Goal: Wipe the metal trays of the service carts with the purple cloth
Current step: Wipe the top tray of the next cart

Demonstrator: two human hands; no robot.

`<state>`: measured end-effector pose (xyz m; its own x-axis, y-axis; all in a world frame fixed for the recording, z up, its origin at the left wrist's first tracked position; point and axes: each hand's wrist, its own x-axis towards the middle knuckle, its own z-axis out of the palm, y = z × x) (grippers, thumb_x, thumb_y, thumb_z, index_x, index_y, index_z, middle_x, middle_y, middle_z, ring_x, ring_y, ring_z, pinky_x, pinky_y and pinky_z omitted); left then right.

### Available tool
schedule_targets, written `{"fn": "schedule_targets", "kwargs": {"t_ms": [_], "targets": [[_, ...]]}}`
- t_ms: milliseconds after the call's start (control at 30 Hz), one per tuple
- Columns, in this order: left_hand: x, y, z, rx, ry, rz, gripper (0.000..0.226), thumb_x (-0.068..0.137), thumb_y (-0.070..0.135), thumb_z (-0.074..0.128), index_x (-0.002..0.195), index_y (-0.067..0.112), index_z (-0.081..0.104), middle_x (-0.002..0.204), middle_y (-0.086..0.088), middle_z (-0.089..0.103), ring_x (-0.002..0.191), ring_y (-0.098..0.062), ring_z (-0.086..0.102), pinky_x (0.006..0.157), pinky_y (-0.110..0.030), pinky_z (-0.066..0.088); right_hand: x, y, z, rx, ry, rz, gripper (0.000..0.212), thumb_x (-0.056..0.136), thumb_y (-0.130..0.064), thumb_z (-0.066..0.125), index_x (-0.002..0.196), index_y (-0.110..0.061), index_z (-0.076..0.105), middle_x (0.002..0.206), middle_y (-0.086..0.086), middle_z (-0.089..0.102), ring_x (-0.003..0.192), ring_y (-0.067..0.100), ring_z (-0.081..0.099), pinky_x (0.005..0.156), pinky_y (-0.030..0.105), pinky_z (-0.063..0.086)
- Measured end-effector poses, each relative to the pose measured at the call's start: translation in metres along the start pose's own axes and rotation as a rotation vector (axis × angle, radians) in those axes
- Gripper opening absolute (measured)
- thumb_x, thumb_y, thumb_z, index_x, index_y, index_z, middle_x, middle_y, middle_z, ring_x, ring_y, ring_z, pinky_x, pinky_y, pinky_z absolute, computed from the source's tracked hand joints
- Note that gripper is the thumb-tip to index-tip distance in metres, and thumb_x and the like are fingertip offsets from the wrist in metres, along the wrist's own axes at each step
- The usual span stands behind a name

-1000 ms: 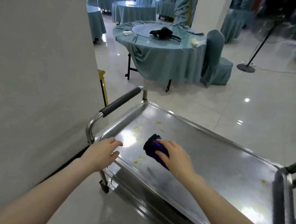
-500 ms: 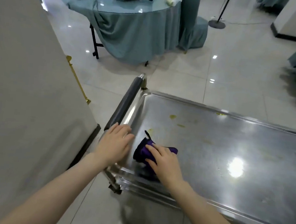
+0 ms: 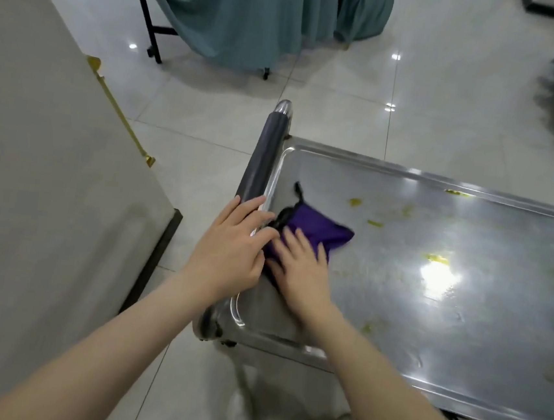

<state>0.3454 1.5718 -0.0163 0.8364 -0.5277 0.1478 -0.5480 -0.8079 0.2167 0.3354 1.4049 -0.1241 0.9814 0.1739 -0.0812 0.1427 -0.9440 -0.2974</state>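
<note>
Purple cloth (image 3: 319, 229) lay bunched on the metal tray (image 3: 462, 312) at its handle end, just beside the cart handle (image 3: 262, 161), per head view. R hand (image 3: 300, 273) pressed flat on it, fingers straight & spread, gripping nothing. L hand (image 3: 231, 249) rested over the tray rim, fingers straight, tips at the cloth's dark edge. Yellow-green specks (image 3: 374, 223) dotted the tray.

The 1 head-worn camera is looking forward and steeply down from close above the handle (image 3: 264, 154) end of the metal tray (image 3: 494, 332), taking in tiled floor (image 3: 345, 115) beyond.
</note>
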Motion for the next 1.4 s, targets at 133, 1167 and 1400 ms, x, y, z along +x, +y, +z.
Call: {"fn": "schedule_targets", "kwargs": {"t_ms": [133,1167,1400], "targets": [[0.001,0.000,0.002,-0.001,0.011,-0.022,0.039,0.080,0.014,0.056,0.117,0.018,0.065,0.134,-0.003,0.056,0.140,-0.024,0.034,0.119,-0.043,0.018,0.064,0.006,-0.012,-0.001,-0.042,0.191,0.053,0.101,-0.049,0.031,0.151,-0.037,0.022,0.161,-0.009,0.014,0.149,0.014,0.005,0.117,0.052,0.004],[0.002,0.064,0.080,0.043,-0.243,-0.206,0.054,0.095,0.031,0.040,0.147,0.021,0.027,0.156,-0.006,0.022,0.146,-0.027,0.009,0.118,-0.050,0.011,-0.064,0.074,-0.010,-0.013,0.074,0.247,0.050,0.098,-0.048,0.042,0.147,-0.039,0.035,0.158,-0.008,0.027,0.147,0.015,0.019,0.117,0.054,0.012],[-0.015,0.056,0.114,0.007,-0.353,-0.233,0.068,0.094,0.053,0.038,0.152,0.032,0.009,0.161,-0.004,0.001,0.147,-0.030,0.005,0.116,-0.055,0.019,-0.061,0.103,-0.018,0.010,0.084,0.314,0.050,0.100,-0.049,0.036,0.148,-0.039,0.031,0.159,-0.009,0.022,0.148,0.015,0.015,0.119,0.053,0.006]]}}
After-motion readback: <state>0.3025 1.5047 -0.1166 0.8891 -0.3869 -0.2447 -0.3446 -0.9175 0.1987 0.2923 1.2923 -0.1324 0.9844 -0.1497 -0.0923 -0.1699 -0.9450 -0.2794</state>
